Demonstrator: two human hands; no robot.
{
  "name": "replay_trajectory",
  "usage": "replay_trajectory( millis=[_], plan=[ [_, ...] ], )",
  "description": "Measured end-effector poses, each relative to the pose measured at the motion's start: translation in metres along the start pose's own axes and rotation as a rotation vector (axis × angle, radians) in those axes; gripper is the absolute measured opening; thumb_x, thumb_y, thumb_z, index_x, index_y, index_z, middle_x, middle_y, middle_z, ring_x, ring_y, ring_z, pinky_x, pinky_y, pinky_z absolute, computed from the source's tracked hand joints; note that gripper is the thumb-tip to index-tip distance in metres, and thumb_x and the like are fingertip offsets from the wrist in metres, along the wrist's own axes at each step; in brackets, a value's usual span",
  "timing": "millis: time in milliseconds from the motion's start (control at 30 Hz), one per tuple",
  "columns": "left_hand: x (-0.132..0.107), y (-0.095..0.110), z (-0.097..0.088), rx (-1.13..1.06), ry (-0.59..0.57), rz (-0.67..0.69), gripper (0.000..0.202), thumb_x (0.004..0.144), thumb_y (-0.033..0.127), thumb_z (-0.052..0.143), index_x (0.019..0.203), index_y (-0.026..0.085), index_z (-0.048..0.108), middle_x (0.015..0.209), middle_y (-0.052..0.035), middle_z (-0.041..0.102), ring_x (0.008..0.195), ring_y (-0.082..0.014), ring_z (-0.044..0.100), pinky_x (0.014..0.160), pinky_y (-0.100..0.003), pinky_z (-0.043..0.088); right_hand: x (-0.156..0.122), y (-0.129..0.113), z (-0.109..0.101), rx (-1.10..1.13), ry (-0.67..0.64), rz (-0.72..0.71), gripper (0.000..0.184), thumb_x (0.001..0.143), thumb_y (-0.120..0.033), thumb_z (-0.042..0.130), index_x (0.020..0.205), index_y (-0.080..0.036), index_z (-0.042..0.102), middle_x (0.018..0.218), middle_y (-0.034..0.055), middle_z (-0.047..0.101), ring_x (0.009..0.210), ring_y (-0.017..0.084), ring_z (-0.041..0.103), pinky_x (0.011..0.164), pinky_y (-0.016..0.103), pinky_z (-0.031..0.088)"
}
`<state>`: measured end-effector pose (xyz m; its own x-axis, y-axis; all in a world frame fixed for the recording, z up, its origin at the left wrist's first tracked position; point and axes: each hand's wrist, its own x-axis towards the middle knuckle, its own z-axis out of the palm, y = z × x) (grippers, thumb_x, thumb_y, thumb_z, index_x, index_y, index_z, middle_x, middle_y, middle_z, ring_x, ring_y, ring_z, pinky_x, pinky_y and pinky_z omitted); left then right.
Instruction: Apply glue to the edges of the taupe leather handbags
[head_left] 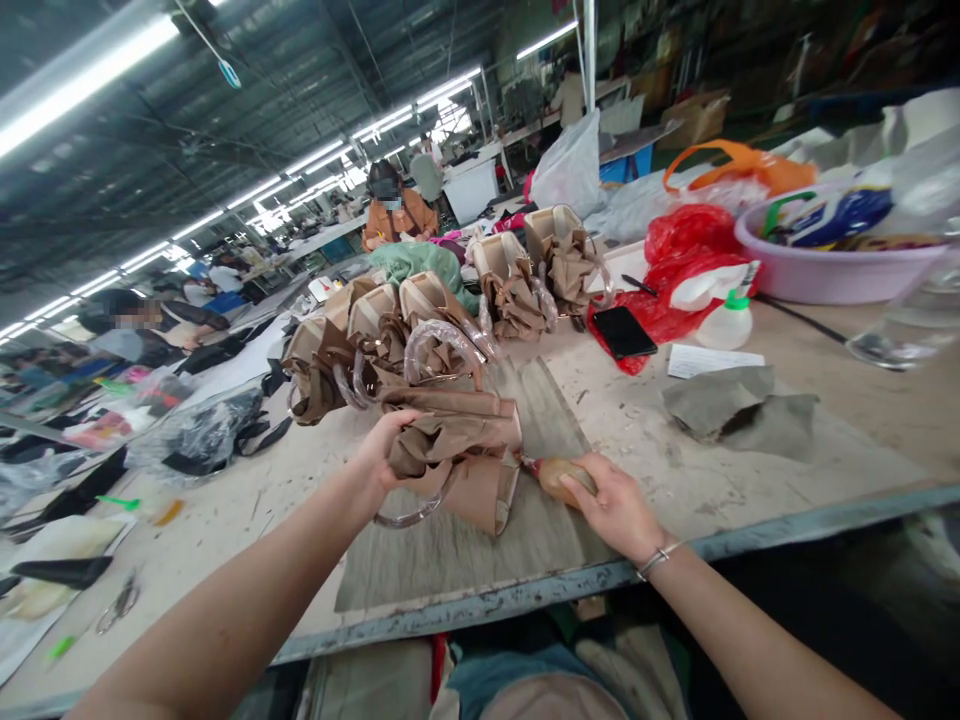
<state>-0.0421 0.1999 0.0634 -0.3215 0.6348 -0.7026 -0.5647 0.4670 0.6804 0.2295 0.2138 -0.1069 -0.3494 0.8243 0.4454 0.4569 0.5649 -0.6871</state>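
Observation:
Lying on its side at the table's front is a brown handbag [465, 450] with crumpled brown wrapping and a plastic-wrapped handle [420, 515]. My left hand [382, 455] is closed around its left end. In my right hand [619, 505] is the bulbous wooden handle of an awl-like tool [559, 482]. The narrow front of that tool touches or nearly touches the bag's right edge; its tip is too small to make out. Beneath the bag lies a grey-brown mat [420, 560].
Behind stand several similar bags [517, 285]. To the right are a black phone [624, 332], a squeeze bottle [726, 322], grey scraps [739, 410] and a lilac basin [840, 272]. Small scissors [120, 605] lie left. A co-worker [397, 210] sits beyond the bags.

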Motion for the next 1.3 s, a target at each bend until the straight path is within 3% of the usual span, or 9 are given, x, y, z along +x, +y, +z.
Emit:
replay_trajectory(
  millis=[133,300,467,667,800,900,1100,1200,1300],
  plan=[
    [0.007,0.001,-0.002,0.111,-0.062,0.047,0.013,0.077,0.013,0.050,0.075,0.010,0.063,0.062,-0.0117,0.068,0.054,-0.0238,0.066,0.049,-0.036,0.057,0.000,0.000,-0.003,-0.062,0.067,-0.213,0.014,0.093,-0.029,0.049,0.096,-0.017,0.056,0.081,0.0064,0.060,0.077,0.020,0.059,0.069,0.031,0.050],
    [0.011,0.003,0.001,0.107,-0.067,0.011,0.015,0.076,0.015,0.050,0.081,0.010,0.064,0.064,-0.0123,0.069,0.056,-0.0248,0.067,0.050,-0.036,0.057,0.000,0.003,-0.011,-0.072,0.114,-0.244,0.014,0.091,-0.027,0.053,0.101,-0.018,0.056,0.080,0.0061,0.059,0.075,0.020,0.057,0.067,0.032,0.051],
    [0.008,0.003,0.008,0.071,-0.034,-0.012,0.015,0.075,0.015,0.051,0.080,0.009,0.064,0.060,-0.0130,0.067,0.051,-0.0247,0.065,0.044,-0.036,0.055,-0.002,0.006,-0.004,-0.022,0.025,-0.122,0.019,0.092,-0.035,0.050,0.095,-0.019,0.058,0.083,0.0068,0.063,0.079,0.021,0.061,0.072,0.034,0.051],
    [0.015,0.004,0.005,0.051,-0.066,-0.040,0.017,0.073,0.015,0.052,0.084,0.009,0.064,0.065,-0.0132,0.069,0.054,-0.0267,0.066,0.048,-0.039,0.057,0.002,-0.001,-0.007,0.130,-0.052,0.289,0.027,0.086,-0.046,0.051,0.086,-0.020,0.058,0.075,0.0009,0.064,0.070,0.019,0.061,0.067,0.031,0.048],
    [0.020,0.006,0.002,0.073,-0.091,-0.037,0.017,0.073,0.016,0.055,0.085,0.008,0.065,0.066,-0.0133,0.070,0.056,-0.0261,0.067,0.050,-0.038,0.058,0.005,0.000,-0.008,0.147,-0.057,0.386,0.029,0.084,-0.049,0.051,0.083,-0.021,0.057,0.069,-0.0009,0.062,0.064,0.018,0.059,0.063,0.031,0.048],
    [0.019,0.006,0.004,0.093,-0.099,-0.040,0.014,0.074,0.015,0.053,0.082,0.009,0.064,0.065,-0.0127,0.069,0.055,-0.0254,0.067,0.050,-0.039,0.058,0.004,0.004,-0.006,0.107,-0.033,0.272,0.027,0.087,-0.046,0.050,0.084,-0.020,0.057,0.072,0.0009,0.063,0.067,0.019,0.060,0.065,0.032,0.049],
    [0.012,0.005,0.008,0.078,-0.068,-0.023,0.015,0.076,0.015,0.051,0.082,0.009,0.063,0.064,-0.0135,0.069,0.054,-0.0253,0.066,0.046,-0.036,0.056,0.001,0.005,-0.010,-0.032,0.099,-0.196,0.016,0.091,-0.029,0.053,0.099,-0.018,0.059,0.083,0.0060,0.061,0.078,0.020,0.058,0.070,0.033,0.050],
    [0.011,0.005,0.008,0.057,-0.059,-0.033,0.017,0.076,0.016,0.051,0.085,0.008,0.063,0.064,-0.0135,0.068,0.055,-0.0258,0.066,0.048,-0.037,0.057,0.004,0.003,-0.015,-0.060,0.166,-0.259,0.016,0.089,-0.024,0.056,0.104,-0.017,0.057,0.085,0.0069,0.060,0.080,0.020,0.057,0.070,0.034,0.050],
    [0.009,0.004,0.010,0.024,-0.024,-0.031,0.018,0.075,0.015,0.054,0.087,0.007,0.064,0.066,-0.0154,0.069,0.057,-0.0279,0.066,0.047,-0.038,0.056,0.006,0.003,-0.015,-0.079,0.157,-0.235,0.016,0.089,-0.024,0.056,0.104,-0.017,0.057,0.087,0.0079,0.060,0.082,0.021,0.057,0.072,0.035,0.051]
  ],
)
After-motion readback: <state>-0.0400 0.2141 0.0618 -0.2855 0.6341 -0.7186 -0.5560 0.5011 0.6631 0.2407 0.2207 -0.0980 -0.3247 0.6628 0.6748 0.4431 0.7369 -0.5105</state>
